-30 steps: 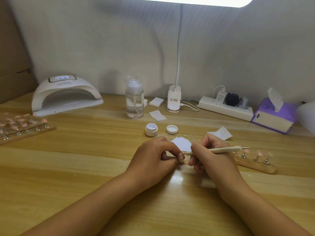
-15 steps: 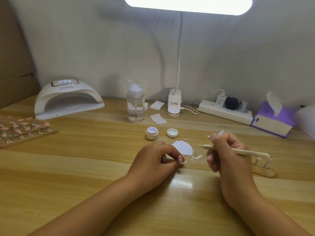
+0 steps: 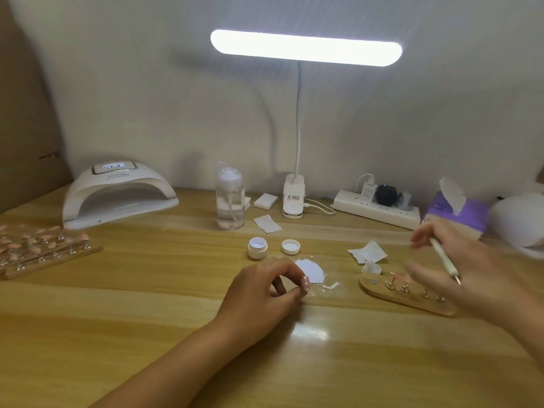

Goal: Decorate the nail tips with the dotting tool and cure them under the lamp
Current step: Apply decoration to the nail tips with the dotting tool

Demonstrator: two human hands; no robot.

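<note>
My left hand (image 3: 262, 293) rests on the table and pinches a pink nail tip (image 3: 305, 282) with white dots. Just beyond it lies a patch of white gel (image 3: 310, 270). My right hand (image 3: 459, 266), blurred, holds the white dotting tool (image 3: 443, 257) above a wooden stand (image 3: 379, 287) with several nail holders. The open gel jar (image 3: 257, 247) and its lid (image 3: 290, 247) sit behind the gel. The white curing lamp (image 3: 117, 195) stands at the back left.
A wooden board of pink nail tips (image 3: 44, 248) lies at the left edge. A pump bottle (image 3: 230, 198), desk lamp base (image 3: 293, 200), power strip (image 3: 376, 210), purple tissue box (image 3: 456, 213) and paper wipes (image 3: 368, 251) line the back and right.
My right hand swung the dotting tool away from the nail tip, up and to the right over the wooden stand. My left hand kept its pinch. The view tilted upward.
</note>
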